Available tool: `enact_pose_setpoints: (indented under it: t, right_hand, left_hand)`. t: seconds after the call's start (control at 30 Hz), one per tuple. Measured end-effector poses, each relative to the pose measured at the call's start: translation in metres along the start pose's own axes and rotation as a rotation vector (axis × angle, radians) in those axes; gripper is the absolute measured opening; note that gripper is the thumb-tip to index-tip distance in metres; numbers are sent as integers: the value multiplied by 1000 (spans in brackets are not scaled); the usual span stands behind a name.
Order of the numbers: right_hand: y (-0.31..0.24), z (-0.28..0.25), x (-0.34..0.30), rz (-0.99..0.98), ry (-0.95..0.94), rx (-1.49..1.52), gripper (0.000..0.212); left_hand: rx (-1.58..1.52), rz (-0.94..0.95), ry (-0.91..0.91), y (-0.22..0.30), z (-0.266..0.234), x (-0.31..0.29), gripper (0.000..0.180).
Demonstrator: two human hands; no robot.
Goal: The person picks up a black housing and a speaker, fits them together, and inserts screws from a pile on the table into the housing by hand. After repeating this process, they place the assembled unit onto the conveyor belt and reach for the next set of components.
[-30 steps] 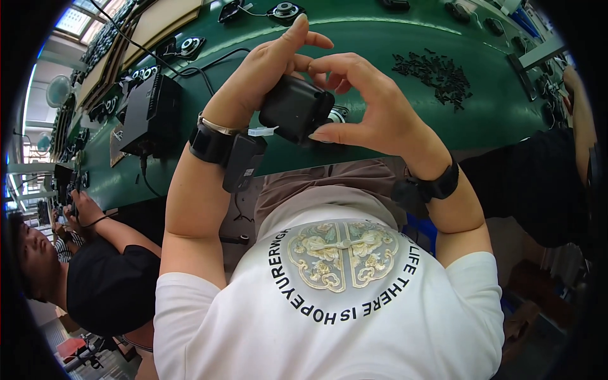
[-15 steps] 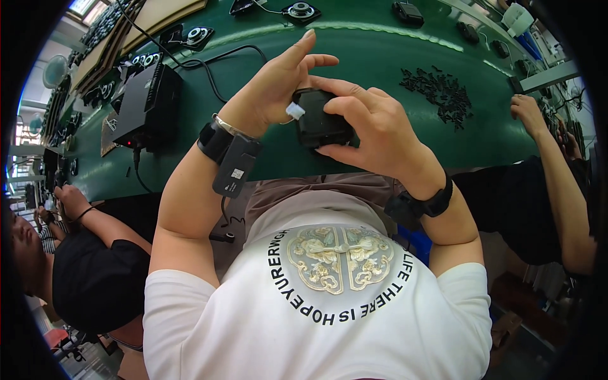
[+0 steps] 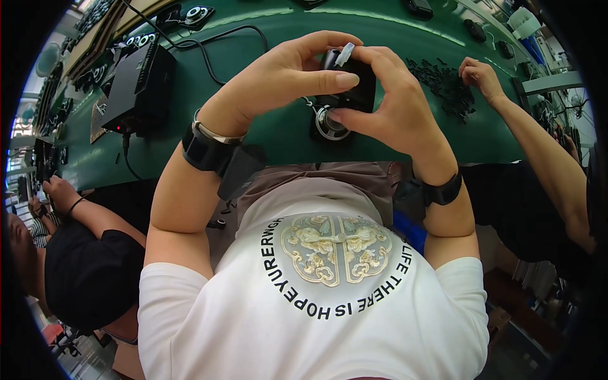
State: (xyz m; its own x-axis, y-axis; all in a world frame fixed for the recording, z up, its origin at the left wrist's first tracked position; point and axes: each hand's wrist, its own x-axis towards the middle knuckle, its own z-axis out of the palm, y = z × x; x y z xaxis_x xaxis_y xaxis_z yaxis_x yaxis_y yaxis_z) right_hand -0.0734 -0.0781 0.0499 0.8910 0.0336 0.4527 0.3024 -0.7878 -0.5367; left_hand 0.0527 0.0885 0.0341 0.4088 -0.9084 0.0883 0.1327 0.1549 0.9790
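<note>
Over the near part of the green table, both my hands are closed around a black plastic housing (image 3: pixel 362 94). My left hand (image 3: pixel 278 73) grips its left and far side, with the thumb laid across the top. My right hand (image 3: pixel 405 104) holds the right side, its fingers curled over the far edge. Below the housing a round speaker (image 3: pixel 331 129) with a silver rim shows, and my right thumb presses at its upper edge. Thin wires show beside the speaker. A small pale tab (image 3: pixel 345 54) sticks up at the housing's far end. The housing's inside is hidden.
On the green table (image 3: pixel 278 142), a black box (image 3: pixel 139 85) with a red light and cables stands to the left. Small black parts (image 3: pixel 446 88) lie heaped at the right, with another person's hand (image 3: pixel 481 79) at them. Someone else sits at the left.
The housing has been turned, and the speaker has come into view below it. My left hand has gone from stretched fingers to gripping. The right-hand person's hand has reached the heap.
</note>
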Motion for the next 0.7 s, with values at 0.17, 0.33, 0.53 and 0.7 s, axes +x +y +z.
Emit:
enact_pose_setpoints:
  t: [0.17, 0.33, 0.53, 0.7]
  right_hand:
    - [0, 2, -5, 15, -38, -2, 69]
    - [7, 20, -24, 37, -43, -17, 70]
    - [14, 36, -51, 90, -11, -38, 72]
    - [14, 36, -51, 95, -13, -42, 74]
  left_hand:
    - [716, 287, 154, 0, -7, 3, 34]
    - [387, 1123, -53, -17, -19, 29, 15]
    - [337, 584, 95, -28, 5, 0, 23]
    - [777, 354, 46, -35, -1, -9, 22]
